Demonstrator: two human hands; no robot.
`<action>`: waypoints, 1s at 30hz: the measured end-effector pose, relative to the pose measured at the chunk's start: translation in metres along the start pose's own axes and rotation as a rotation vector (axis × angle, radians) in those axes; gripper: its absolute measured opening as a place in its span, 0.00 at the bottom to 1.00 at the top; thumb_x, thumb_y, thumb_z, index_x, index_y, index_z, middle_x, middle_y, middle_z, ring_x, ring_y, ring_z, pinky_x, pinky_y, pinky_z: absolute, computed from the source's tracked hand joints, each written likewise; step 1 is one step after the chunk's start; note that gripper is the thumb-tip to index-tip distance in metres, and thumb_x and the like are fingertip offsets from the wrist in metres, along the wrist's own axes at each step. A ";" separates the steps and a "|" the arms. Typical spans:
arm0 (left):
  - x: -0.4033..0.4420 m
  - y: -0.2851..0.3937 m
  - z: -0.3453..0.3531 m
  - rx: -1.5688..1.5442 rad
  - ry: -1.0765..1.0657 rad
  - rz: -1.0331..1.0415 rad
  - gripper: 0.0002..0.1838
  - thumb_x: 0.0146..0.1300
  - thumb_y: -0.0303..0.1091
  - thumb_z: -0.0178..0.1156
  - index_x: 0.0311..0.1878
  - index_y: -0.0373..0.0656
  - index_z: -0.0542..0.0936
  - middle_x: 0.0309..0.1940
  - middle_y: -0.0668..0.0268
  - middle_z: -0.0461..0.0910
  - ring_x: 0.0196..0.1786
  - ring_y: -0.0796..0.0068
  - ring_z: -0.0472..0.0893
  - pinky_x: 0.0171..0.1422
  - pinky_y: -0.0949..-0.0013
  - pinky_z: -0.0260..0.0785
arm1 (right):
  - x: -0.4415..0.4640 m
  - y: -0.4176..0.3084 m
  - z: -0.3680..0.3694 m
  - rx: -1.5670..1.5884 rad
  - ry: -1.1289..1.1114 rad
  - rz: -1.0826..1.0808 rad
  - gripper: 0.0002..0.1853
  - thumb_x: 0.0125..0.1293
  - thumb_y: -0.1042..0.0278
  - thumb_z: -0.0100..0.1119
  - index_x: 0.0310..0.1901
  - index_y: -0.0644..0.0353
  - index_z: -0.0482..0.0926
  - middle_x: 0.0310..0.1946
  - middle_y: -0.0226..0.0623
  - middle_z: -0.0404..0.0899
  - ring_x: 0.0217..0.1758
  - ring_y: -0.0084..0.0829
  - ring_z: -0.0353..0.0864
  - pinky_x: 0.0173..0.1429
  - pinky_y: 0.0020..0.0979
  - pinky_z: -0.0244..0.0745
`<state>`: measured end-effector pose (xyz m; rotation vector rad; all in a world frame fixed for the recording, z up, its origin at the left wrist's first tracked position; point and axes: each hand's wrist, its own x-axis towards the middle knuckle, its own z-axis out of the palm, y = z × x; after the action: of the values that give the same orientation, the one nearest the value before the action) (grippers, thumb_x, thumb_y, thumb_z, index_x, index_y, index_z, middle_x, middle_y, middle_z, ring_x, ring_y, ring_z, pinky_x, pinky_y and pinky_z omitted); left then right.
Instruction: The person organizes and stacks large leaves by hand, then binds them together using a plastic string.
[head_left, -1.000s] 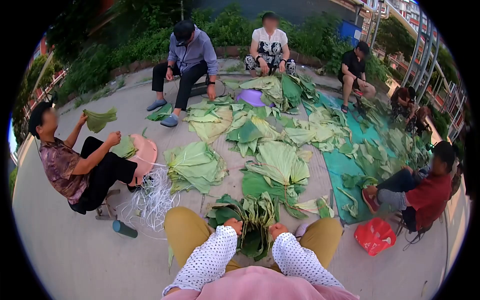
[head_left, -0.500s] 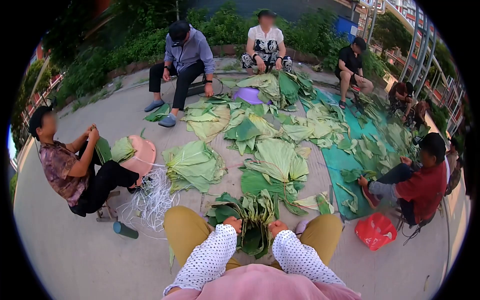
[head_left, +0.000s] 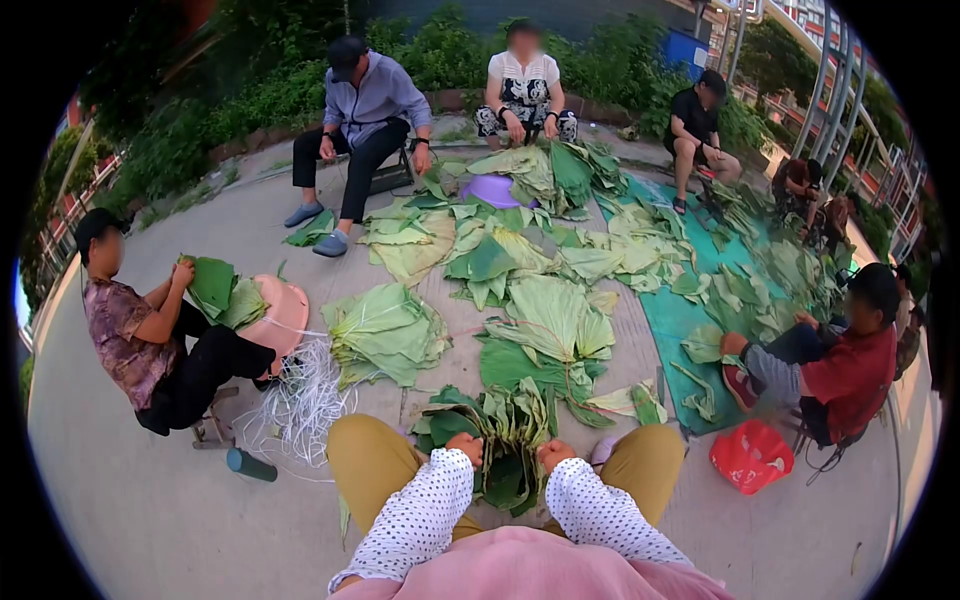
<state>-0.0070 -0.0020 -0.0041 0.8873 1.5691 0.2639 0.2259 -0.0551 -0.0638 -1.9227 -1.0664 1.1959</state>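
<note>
Between my knees stands a bundle of folded green leaves (head_left: 512, 425), its edges packed close together. My left hand (head_left: 466, 448) is closed at the bundle's left side, and my right hand (head_left: 555, 454) is closed at its right side. What the fingers grip is too small to make out. Just beyond the bundle lies a stack of broad leaves (head_left: 555, 325) with a thin reddish string across it. Another fanned stack of pale leaves (head_left: 385, 330) rests on the pavement to the left.
Several people sit around the leaves. At left are a pink basin (head_left: 278, 318), white strips (head_left: 312, 385) and a dark green bottle (head_left: 251, 464). A red bag (head_left: 751, 458) stands at right beside a teal sheet (head_left: 665, 325). A purple basin (head_left: 492, 190) is farther back.
My hands have stayed at the bundle with hardly any movement. The person at left has lowered a leaf toward the pink basin. The person in red at right holds a leaf near the foot.
</note>
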 end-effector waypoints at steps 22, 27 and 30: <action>-0.001 0.000 0.001 -0.004 0.002 0.008 0.12 0.68 0.40 0.53 0.44 0.40 0.73 0.33 0.67 0.79 0.29 0.76 0.79 0.31 0.70 0.73 | -0.004 -0.005 -0.001 -0.006 -0.024 0.041 0.09 0.59 0.65 0.60 0.34 0.63 0.80 0.25 0.29 0.78 0.30 0.24 0.74 0.39 0.27 0.69; -0.007 0.004 0.000 0.004 0.001 -0.006 0.12 0.68 0.40 0.53 0.45 0.40 0.73 0.33 0.67 0.79 0.29 0.76 0.79 0.33 0.69 0.73 | -0.011 -0.016 -0.004 -0.032 -0.012 0.074 0.09 0.59 0.64 0.60 0.34 0.62 0.81 0.25 0.30 0.78 0.30 0.24 0.73 0.40 0.28 0.69; -0.013 0.008 -0.001 0.009 0.003 -0.010 0.12 0.68 0.40 0.52 0.45 0.40 0.73 0.33 0.67 0.79 0.30 0.76 0.79 0.33 0.69 0.73 | -0.011 -0.013 -0.003 -0.040 -0.007 0.058 0.09 0.59 0.64 0.60 0.34 0.61 0.81 0.25 0.30 0.78 0.30 0.24 0.73 0.40 0.28 0.69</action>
<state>-0.0051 -0.0049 0.0108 0.8861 1.5781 0.2507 0.2220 -0.0587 -0.0471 -1.9938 -1.0520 1.2219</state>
